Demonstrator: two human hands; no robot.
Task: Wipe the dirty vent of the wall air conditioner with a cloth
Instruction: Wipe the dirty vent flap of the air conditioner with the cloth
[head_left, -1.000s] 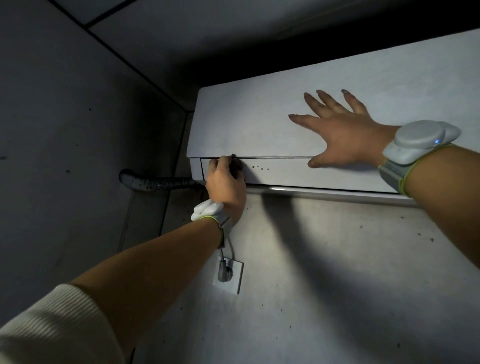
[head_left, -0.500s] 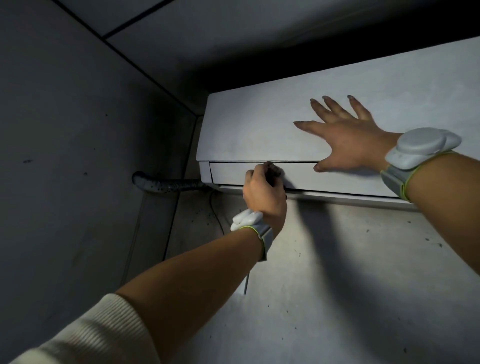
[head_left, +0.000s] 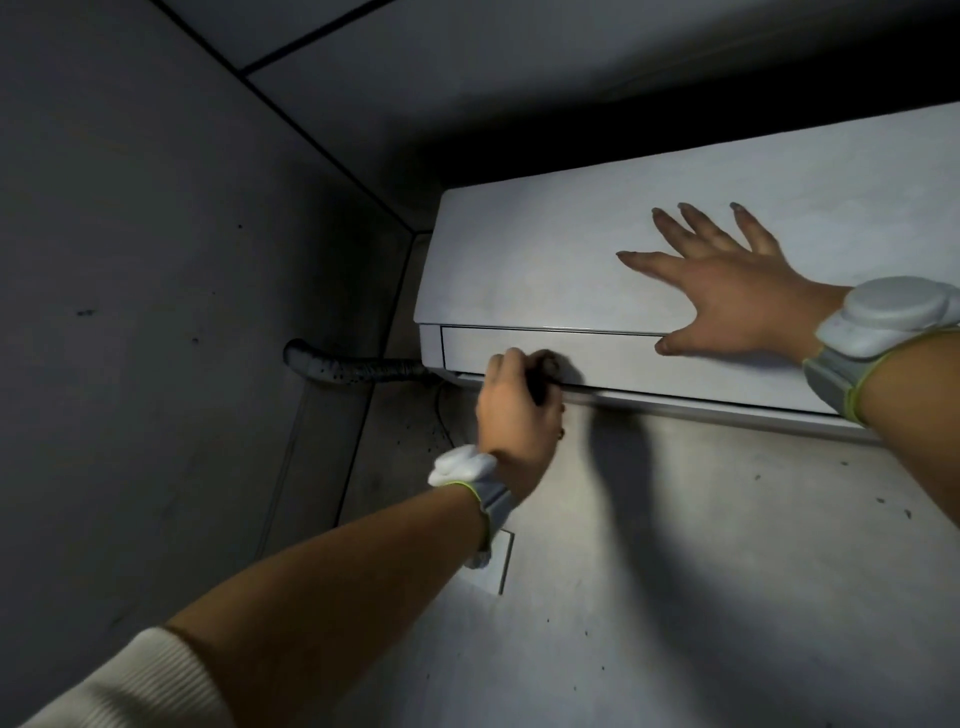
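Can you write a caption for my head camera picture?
Left hand wipes white wall air conditioner's vent flap with dark cloth.

Dim grey corner: a speckled wall lit from below, a darker side wall, ceiling, a wrapped pipe and a socket.

A ribbed cream knit sleeve is seen pushed up the left forearm. Grey wristbands edged in yellow-green are worn on both wrists, each topped by a rounded white plastic pod.
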